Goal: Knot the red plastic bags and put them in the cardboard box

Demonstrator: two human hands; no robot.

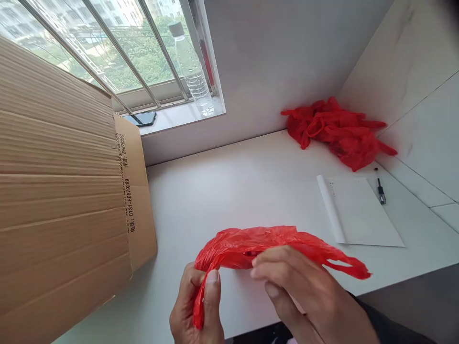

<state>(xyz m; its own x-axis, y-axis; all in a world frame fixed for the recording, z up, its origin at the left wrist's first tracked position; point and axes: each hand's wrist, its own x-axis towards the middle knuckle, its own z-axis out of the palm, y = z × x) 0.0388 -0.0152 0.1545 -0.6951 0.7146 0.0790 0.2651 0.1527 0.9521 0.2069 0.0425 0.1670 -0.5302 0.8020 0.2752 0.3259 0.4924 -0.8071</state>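
A red plastic bag [247, 241] stretches in a crumpled band above the front of the white table. My left hand [199, 306] is closed around its left end, the thumb pressing a bunched strip against the fingers. My right hand [304, 286] overlaps the near side of the bag toward its right end. Its fingers reach out to the left, slightly blurred, with the thumb apart below them and nothing visible between. Beyond that hand the bag's right end shows a loop handle with a hole. The hand hides part of the bag's lower edge.
A large cardboard box [64, 200] fills the left side. A pile of red plastic bags [333, 129] lies in the back right corner. In front of it are an open notepad [362, 210] and a pen [380, 191]. A water bottle [195, 76] and a phone [143, 118] rest on the windowsill.
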